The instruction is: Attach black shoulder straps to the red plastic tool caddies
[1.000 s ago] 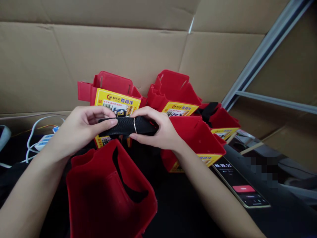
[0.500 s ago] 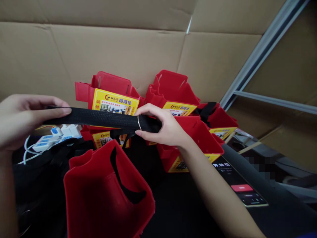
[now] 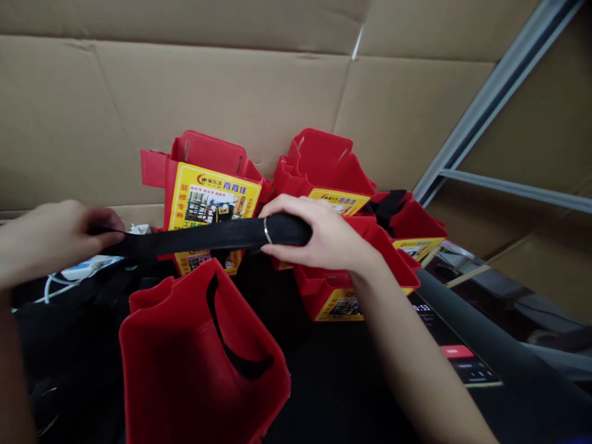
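Note:
A black webbing strap (image 3: 203,237) stretches sideways between my two hands. At its left end, my left hand (image 3: 69,237) pinches it between thumb and fingers. My right hand (image 3: 314,237), with a ring on one finger, is closed around the folded right end. Below the strap, a red plastic box (image 3: 194,364) stands near me with its mouth toward the camera. A black strap (image 3: 231,345) runs through slots in that box's wall. Whether it joins the strap in my hands is hidden.
Several red boxes (image 3: 210,148) with yellow labels stand behind my hands against a cardboard wall (image 3: 208,92). A white power strip (image 3: 87,268) with cables lies at left by dark fabric (image 3: 78,333). A phone (image 3: 462,351) lies at right. A metal frame (image 3: 490,92) rises beyond.
My left hand has lowered slightly and turned, drawing the left end of the strap down. My right hand has shifted a little right, still gripping the strap. The near red box has stayed put.

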Tool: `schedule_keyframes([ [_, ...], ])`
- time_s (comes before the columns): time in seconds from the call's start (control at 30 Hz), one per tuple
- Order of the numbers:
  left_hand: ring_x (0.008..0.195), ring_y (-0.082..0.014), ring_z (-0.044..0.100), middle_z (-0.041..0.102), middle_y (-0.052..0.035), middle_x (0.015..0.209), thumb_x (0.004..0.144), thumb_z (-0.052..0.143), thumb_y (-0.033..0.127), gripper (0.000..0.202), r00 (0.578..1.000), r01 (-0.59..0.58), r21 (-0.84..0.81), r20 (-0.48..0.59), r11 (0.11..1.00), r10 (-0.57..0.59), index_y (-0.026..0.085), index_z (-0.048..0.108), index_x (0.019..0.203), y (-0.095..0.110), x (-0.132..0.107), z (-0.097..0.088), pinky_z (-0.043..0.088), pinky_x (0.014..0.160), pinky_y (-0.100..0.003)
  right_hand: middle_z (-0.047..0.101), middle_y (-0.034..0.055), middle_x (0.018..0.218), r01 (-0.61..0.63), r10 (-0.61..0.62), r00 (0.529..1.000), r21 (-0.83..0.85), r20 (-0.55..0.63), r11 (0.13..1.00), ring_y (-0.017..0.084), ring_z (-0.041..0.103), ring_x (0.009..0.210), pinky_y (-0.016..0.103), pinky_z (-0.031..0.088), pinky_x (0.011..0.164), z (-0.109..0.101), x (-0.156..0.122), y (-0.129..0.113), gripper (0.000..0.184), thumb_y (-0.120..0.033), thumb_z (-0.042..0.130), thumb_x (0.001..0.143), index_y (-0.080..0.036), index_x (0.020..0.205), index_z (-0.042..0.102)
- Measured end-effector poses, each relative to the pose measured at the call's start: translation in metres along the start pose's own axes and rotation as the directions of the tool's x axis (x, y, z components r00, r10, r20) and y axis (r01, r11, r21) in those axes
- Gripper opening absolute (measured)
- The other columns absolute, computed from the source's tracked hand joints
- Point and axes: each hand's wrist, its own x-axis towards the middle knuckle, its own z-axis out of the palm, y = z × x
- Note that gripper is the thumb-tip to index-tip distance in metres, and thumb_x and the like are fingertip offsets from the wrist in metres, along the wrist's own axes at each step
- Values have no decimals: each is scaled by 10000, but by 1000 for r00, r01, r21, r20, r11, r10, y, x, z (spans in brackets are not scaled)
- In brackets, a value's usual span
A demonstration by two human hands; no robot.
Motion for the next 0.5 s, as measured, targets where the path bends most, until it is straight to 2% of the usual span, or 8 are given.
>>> schedule_keyframes([
  [0.03,457,-141,495,597,49,540,728,654,260,56,999,-40,153,28,987,36,206,668,737,11,-1,5,310,473,-236,668,9,1006,6,-6,1000,7,8,1000,171,616,886,271,430,759,4,1,-2,269,-300,648,763,-208,1005,575],
  [0.07,576,-170,567,656,14,695,736,645,279,126,996,-91,203,41,975,85,193,658,827,24,-2,10,358,527,-247,667,12,1017,21,-21,1000,16,7,1000,171,617,904,270,436,764,7,2,-5,278,-303,642,773,-209,1024,570],
  [0.13,819,-215,602,642,-51,1035,795,597,391,343,963,-261,187,-12,947,268,190,588,1073,49,-6,19,421,681,-288,661,27,1043,77,-76,997,34,-24,996,173,611,943,278,446,793,13,4,-9,277,-311,633,792,-204,1039,570],
  [0.2,979,-235,563,585,-91,1139,846,532,445,381,905,-340,186,-200,922,375,170,566,1108,70,-12,26,413,825,-318,647,54,1076,141,-138,988,41,-62,989,181,596,986,292,451,817,15,5,-11,266,-320,628,805,-192,1033,585],
  [0.27,1038,-221,537,576,-92,1142,872,511,431,353,830,-436,161,-309,885,465,161,576,1090,84,-18,30,387,900,-306,642,71,1088,185,-182,980,32,-74,982,193,581,1014,313,450,834,15,7,-11,264,-329,630,808,-185,1028,598],
  [0.33,971,-186,564,619,-45,1065,862,541,411,282,796,-540,72,-280,839,537,192,604,1027,90,-23,35,411,860,-267,655,71,1069,207,-205,976,14,-78,978,205,584,999,337,444,843,15,7,-12,273,-337,638,803,-188,1030,605],
  [0.4,828,-159,583,653,7,911,833,583,408,205,809,-575,-52,-183,816,558,217,618,899,91,-24,40,438,759,-246,669,62,1057,216,-215,973,2,-82,976,213,593,977,357,433,850,16,8,-13,285,-341,645,798,-196,1040,608],
  [0.5,727,-146,555,628,20,777,839,567,394,216,830,-552,-184,-26,813,557,200,574,745,90,-19,48,433,708,-254,684,44,1031,210,-209,975,3,-79,978,209,603,947,361,426,839,19,8,-13,279,-336,646,796,-207,1041,611],
])
